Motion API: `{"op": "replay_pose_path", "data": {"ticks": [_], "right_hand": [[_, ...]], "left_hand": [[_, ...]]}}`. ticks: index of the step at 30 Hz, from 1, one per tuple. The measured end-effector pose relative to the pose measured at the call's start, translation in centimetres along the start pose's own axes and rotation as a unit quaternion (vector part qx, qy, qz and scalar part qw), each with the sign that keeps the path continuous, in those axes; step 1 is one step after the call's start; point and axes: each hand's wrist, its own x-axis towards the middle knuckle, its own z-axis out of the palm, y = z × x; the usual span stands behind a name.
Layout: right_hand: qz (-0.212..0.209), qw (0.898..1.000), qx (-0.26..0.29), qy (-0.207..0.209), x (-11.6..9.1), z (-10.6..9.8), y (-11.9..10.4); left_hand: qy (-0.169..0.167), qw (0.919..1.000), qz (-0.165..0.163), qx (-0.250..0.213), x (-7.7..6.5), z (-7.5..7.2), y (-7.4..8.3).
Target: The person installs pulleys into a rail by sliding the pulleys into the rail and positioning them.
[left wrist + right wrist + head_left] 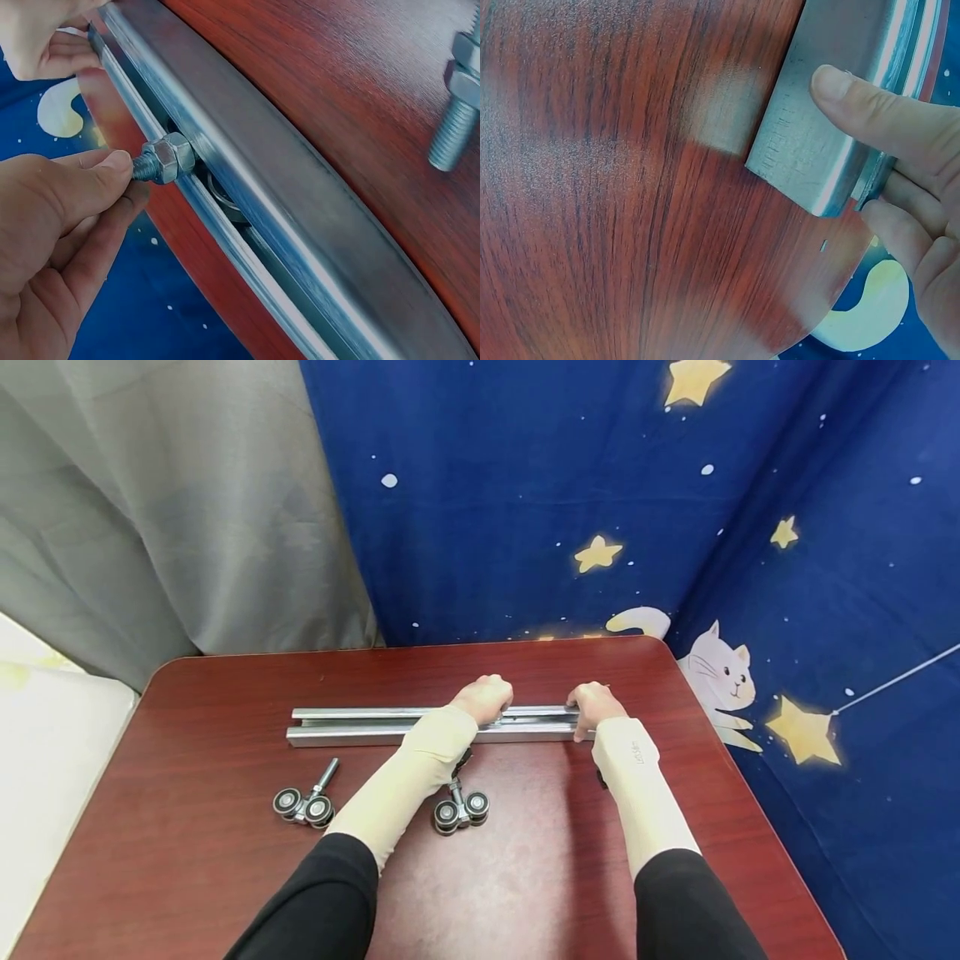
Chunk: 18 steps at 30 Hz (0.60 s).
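Now the left hand [52, 225] is pinching the threaded bolt [161, 160] sticking out of the metal rail [390, 725], which is lying across the far table [525, 877]; the right hand [900, 195] is clamping the rail's right end, thumb on top; wheels probably sitting inside, mostly hidden.

I'm at a makeshift recording corner, not a real workshop: a small reddish wooden table [225, 693] backed by a grey curtain [165, 510] and a blue star-and-cat cloth [600, 485].
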Motion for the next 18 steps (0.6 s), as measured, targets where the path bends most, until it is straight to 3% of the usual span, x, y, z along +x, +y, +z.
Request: {"op": "replay_pose_path", "data": {"ticks": [18], "right_hand": [[0.005, 1.0, 0.0, -0.006, 0.1, 0.0, -0.1]], "left_hand": [[0.018, 0.9997, 0.002, -0.017, -2.4, 0.1, -2.9]]}}
